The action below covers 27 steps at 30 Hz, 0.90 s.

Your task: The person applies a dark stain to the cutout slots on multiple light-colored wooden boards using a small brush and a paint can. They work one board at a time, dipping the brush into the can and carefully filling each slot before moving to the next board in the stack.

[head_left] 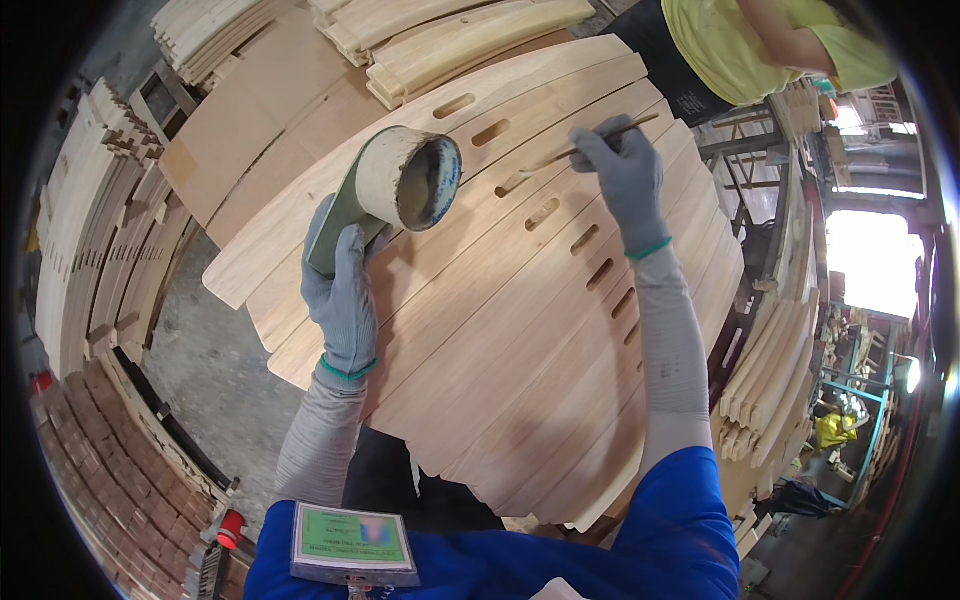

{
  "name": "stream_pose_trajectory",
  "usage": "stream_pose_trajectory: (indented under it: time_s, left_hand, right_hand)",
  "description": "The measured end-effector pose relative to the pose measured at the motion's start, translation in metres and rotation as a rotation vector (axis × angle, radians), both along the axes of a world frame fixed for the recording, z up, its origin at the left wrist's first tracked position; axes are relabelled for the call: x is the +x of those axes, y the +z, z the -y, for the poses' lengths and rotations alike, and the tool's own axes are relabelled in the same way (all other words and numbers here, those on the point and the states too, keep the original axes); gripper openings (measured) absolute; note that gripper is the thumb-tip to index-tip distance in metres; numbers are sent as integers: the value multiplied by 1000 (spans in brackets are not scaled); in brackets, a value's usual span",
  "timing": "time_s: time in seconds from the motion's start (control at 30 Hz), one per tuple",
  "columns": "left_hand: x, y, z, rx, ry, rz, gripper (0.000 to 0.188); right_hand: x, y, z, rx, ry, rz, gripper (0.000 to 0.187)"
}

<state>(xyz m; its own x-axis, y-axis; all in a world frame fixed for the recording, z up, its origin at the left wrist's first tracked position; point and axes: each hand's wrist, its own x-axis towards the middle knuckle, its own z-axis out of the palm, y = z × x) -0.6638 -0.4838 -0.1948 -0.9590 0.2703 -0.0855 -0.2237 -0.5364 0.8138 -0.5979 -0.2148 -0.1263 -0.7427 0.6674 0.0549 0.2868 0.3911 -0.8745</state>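
My left hand, in a grey glove, grips a flat green holder with a round, crusted cup on it. The cup is tilted, and its mouth faces right. My gloved right hand pinches a thin wooden stick brush, whose pale tip is close to a mortise slot. Whether the tip touches the wood, I cannot tell. Beneath both hands lie several wooden slats side by side, with a row of oblong slots running across them.
Stacked slats stand beyond the work, and more pile up at the left and right. A brown sheet lies at the far left. Across from me is a person in a yellow shirt. Small brown blocks fill the lower left.
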Motion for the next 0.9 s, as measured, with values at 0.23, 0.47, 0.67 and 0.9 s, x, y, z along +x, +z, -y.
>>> stream_pose_trajectory:
  time_s: [0.23, 0.47, 0.67, 0.9]
  left_hand:
    - [-2, -6, 2, 27, -38, -19, 40]
    - [-1, -3, 4, -1, 0, -36, 40]
    - [-1, 0, 4, 28, -31, -27, 40]
    - [2, 5, 4, 17, -22, -47, 39]
  right_hand:
    - [7, 5, 30, 24, 323, -92, 11]
    - [3, 5, 28, 295, 341, 13, 17]
    - [-1, -1, 20, -122, 152, -28, 13]
    - [30, 28, 20, -243, -35, -308, 8]
